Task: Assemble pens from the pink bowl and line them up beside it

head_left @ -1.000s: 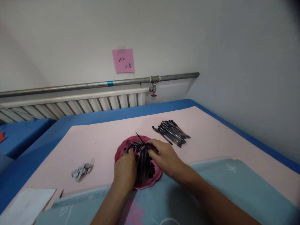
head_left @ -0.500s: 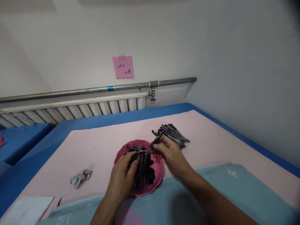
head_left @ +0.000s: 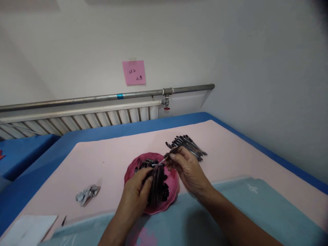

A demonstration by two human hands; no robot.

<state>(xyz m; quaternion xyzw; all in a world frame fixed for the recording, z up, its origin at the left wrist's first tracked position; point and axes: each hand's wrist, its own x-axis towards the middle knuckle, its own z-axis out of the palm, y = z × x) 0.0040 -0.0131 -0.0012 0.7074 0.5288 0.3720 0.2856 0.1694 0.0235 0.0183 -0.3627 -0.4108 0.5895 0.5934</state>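
Note:
My left hand [head_left: 137, 191] is closed over the left side of a pink scalloped bowl [head_left: 175, 196], its thumb and fingertips pinching one end of a thin pen refill [head_left: 161, 162]. The refill slants up to the right, to the fingertips of my right hand [head_left: 188, 167]. Those fingers are closed on a dark, slender pen part [head_left: 175, 149] at the bowl's upper right rim. Long dark pen pieces [head_left: 156, 189] and small black pen parts [head_left: 166, 192] fill the bowl. Just behind my right hand, a pile of black pens [head_left: 189, 145] lies on the pink mat [head_left: 112, 150].
A crumpled grey wrapper [head_left: 87, 194] lies to the left. Near the front left are a white sheet [head_left: 28, 229] and a small dark piece [head_left: 64, 220]. A blue-grey cloth [head_left: 241, 201] covers the near edge. The radiator [head_left: 102, 119] and pipe [head_left: 87, 99] run along the wall.
My hands have drawn slightly apart, and the thin refill now shows as a light line between their fingertips. The bowl and the pen pile stay where they were.

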